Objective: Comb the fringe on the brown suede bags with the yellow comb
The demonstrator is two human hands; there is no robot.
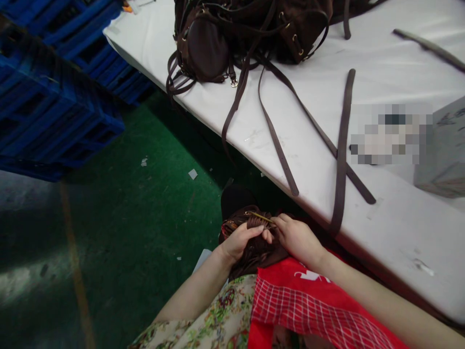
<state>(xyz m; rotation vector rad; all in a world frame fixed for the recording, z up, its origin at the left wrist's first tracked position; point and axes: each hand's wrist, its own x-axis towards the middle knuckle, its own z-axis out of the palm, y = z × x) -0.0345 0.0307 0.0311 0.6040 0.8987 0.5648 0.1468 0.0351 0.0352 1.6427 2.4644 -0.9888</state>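
Observation:
On my lap lies a brown bag [254, 252] with gathered fabric at its top. My left hand [241, 240] is closed around the bunched top of this bag. My right hand [296, 237] pinches a thin gold-coloured needle-like tool [259, 216] whose tip pokes into the gathers. A red apron [308, 305] with a checked pocket covers my lap under the bag.
A white table [381, 72] runs along my right side, with a heap of brown bags [250, 34] and loose brown straps [341, 150] on it. A grey box [445, 150] stands at the right edge. Blue plastic pallets [47, 97] are stacked left, over a green floor [145, 208].

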